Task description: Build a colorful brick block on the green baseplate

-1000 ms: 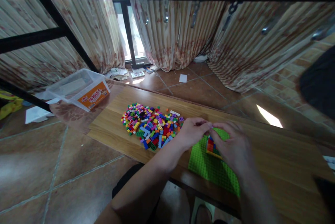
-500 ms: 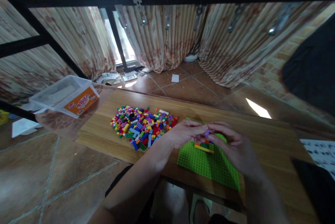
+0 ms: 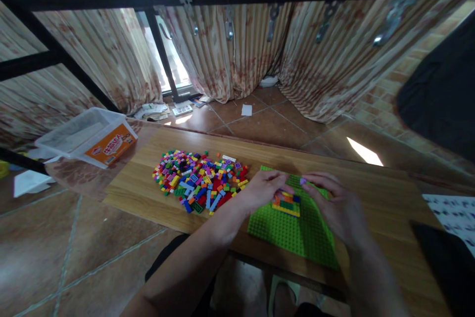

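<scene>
A green studded baseplate point(image 3: 274, 233) lies on the wooden table, bearing a small block of yellow, green, orange and blue toy bricks point(image 3: 287, 204). My right hand point(image 3: 336, 203) is above the plate's right part, pinching a small purple toy brick point(image 3: 303, 181) between thumb and index finger. Over the far left part of the plate, my left hand point(image 3: 267, 187) reaches in with its fingers apart, close to the back of the brick block. Whether its fingertips touch the block I cannot tell. The hand hides part of the block's far side.
A heap of loose coloured bricks point(image 3: 202, 178) spreads left of the plate on the wooden table point(image 3: 137, 178). Beyond the heap stands a clear plastic box point(image 3: 83, 134) with an orange label. A dark flat object point(image 3: 441, 257) and a printed sheet point(image 3: 452, 215) are at the right.
My hands have moved apart. The purple brick, between both hands before, is now in my right hand only. More of the brick block shows.
</scene>
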Demonstrator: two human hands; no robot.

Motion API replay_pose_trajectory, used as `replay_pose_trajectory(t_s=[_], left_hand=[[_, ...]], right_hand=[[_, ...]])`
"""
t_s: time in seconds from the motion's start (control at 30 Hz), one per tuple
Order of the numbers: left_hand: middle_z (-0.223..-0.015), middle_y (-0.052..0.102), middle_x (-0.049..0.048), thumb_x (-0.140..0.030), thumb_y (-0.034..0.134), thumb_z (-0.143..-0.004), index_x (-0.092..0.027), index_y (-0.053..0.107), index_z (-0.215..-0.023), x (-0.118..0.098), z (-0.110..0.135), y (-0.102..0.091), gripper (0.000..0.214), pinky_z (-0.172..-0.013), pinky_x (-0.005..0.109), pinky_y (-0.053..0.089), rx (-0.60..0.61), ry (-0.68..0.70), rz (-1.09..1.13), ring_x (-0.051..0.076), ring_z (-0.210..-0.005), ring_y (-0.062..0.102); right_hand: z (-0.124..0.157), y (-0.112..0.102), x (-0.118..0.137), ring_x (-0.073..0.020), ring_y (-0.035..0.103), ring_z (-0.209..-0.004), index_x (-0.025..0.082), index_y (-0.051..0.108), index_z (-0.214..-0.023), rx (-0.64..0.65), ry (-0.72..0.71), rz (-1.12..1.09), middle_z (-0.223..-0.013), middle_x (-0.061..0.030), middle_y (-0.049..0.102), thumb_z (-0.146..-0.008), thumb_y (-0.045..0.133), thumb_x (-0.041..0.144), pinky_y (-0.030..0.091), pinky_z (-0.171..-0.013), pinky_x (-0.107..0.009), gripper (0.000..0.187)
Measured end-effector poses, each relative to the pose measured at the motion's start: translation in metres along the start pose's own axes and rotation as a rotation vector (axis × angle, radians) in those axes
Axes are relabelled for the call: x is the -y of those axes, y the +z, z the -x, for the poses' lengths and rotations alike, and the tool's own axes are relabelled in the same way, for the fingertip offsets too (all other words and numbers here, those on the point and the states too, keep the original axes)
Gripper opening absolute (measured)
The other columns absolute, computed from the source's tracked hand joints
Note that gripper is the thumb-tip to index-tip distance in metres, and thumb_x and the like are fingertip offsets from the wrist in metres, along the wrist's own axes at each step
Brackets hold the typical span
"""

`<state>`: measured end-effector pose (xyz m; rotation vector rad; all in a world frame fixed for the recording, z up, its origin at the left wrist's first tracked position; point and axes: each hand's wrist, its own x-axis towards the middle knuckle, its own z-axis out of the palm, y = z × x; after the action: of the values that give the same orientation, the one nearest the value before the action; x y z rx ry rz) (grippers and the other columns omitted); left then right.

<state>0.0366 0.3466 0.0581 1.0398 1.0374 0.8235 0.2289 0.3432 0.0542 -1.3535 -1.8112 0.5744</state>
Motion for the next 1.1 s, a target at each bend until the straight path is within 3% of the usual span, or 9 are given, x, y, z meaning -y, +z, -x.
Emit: replay_pose_trajectory(t_s=[0.13,0.3,0.87,1.1], left_hand=[[-0.085,0.074,0.0063,-0.017,0.048,-0.087,-0.012,0.071,-0.100,0.006,-0.007,-0.008,0.027,-0.072,0.025,0.049,-0.200,0.105,-0.447,0.014,-0.071,0.063],[-0.106,0.073,0.0099,-0.017,0.050,-0.086,-0.013,0.070,-0.110,0.005,-0.006,-0.005,0.032,-0.088,0.030,0.050,-0.271,0.108,-0.719,0.020,-0.095,0.066],[-0.111,0.073,0.0084,-0.020,0.048,-0.089,-0.017,0.071,-0.110,0.003,-0.003,0.002,0.031,-0.095,0.030,0.049,-0.175,0.091,-0.874,0.021,-0.104,0.066],[-0.111,0.072,0.0093,-0.022,0.049,-0.089,-0.017,0.071,-0.109,0.002,-0.001,0.004,0.030,-0.095,0.032,0.050,-0.149,0.079,-0.924,0.023,-0.104,0.066]], right_hand=[[0.002,-0.002,-0.017,-0.0227,0.064,-0.102,0.026,0.074,-0.092,0.029,0.071,0.002,-0.107,-0.0054,0.070,-0.083,0.062,0.049,0.049,-0.094,-0.042,0.028],[0.004,0.012,-0.019,-0.0223,0.064,-0.102,0.026,0.075,-0.093,0.138,0.060,0.016,-0.108,-0.0057,0.069,-0.085,0.061,0.048,0.049,-0.094,-0.041,0.028],[0.000,0.021,-0.019,-0.0222,0.063,-0.092,0.023,0.071,-0.092,0.235,-0.057,0.205,-0.098,-0.0062,0.070,-0.089,0.049,0.039,0.049,-0.086,-0.040,0.028],[-0.001,0.021,-0.021,-0.0226,0.063,-0.091,0.024,0.071,-0.092,0.268,-0.044,0.220,-0.096,-0.0055,0.070,-0.089,0.049,0.039,0.048,-0.085,-0.040,0.027]])
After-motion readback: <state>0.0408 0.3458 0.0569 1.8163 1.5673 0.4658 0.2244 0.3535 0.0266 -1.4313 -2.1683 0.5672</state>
